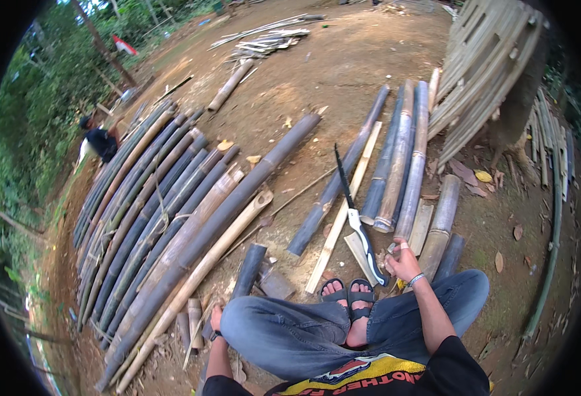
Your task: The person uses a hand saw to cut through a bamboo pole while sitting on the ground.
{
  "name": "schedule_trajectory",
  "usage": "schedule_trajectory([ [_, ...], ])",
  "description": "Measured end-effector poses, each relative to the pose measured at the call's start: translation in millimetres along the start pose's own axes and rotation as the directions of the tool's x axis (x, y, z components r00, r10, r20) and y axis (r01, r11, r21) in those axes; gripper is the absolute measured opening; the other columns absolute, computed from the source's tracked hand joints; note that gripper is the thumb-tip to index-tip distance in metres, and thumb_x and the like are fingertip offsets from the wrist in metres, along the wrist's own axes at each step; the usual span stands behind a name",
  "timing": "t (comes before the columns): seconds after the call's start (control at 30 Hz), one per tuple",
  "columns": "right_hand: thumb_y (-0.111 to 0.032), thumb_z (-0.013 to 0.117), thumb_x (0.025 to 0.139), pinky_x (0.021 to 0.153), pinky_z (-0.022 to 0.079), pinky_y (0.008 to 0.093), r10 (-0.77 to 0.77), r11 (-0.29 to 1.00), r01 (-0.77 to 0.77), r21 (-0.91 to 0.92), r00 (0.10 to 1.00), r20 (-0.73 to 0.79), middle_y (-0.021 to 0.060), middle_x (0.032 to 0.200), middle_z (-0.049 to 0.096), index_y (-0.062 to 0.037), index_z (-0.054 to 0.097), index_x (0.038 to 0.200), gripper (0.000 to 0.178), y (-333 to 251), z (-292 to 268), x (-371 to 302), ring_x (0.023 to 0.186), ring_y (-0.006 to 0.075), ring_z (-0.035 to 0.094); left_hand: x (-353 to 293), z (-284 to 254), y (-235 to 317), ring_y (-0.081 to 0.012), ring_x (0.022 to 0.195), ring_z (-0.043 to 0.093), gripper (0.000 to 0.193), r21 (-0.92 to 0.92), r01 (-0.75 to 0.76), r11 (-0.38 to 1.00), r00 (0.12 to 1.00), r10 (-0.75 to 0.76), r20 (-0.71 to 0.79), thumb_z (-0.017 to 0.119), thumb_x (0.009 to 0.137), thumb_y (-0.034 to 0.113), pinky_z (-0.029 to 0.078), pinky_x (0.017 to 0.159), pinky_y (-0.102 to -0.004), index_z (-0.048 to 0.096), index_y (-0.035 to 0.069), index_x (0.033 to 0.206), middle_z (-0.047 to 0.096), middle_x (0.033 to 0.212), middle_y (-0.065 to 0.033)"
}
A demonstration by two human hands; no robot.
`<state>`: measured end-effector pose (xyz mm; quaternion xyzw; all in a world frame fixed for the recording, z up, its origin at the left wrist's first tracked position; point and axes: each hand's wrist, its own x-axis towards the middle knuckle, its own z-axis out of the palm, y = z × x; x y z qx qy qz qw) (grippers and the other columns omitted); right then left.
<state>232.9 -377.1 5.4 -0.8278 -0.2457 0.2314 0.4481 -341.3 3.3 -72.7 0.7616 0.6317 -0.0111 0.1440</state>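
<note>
My right hand (402, 261) hangs in front of my right knee, its fingers drawn together near the low end of a bamboo pole (414, 155). What they hold, if anything, is too small to make out. To the left of that hand lies a hand saw (356, 228) with a white and black handle and a dark toothed blade pointing away. Beside my left knee my left hand (217, 318) reaches down near short bamboo pieces (195, 322); the knee hides part of it and its fingers are unclear. A dark bamboo stub (248, 270) stands out just beyond that knee.
Long bamboo poles (165, 221) lie in a large stack at left. A split bamboo strip (346, 204) and more poles (343, 171) lie ahead. A slatted bamboo panel (488, 63) leans at the far right. Another person (99, 140) sits beyond the stack.
</note>
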Motion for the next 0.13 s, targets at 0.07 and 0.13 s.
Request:
schedule_trajectory([
  [0.07,-0.011,0.071,0.088,0.067,0.057,0.0379,-0.008,1.000,0.008,-0.007,0.999,0.042,0.0176,0.109,0.060,-0.0051,0.041,0.141,0.061,-4,8,0,0.073,0.0238,0.070,0,9,-47,-0.0427,0.113,0.061,0.047,0.057,0.020,0.998,1.000,-0.021,0.018,0.061,0.092,0.049,0.049,0.091,-0.0538,0.058,0.010,0.118,0.063,0.122,-0.0228],
  [0.13,-0.013,0.072,0.090,0.064,0.060,0.0390,0.000,0.998,0.004,-0.064,0.997,0.072,0.0169,0.111,0.058,-0.0065,0.039,0.142,0.063,12,11,5,0.073,0.0251,0.071,-3,26,-52,-0.0425,0.116,0.061,0.050,0.098,-0.036,0.995,0.997,0.030,0.064,0.061,0.092,0.049,0.049,0.091,-0.0540,0.057,0.010,0.123,0.063,0.122,-0.0231],
])
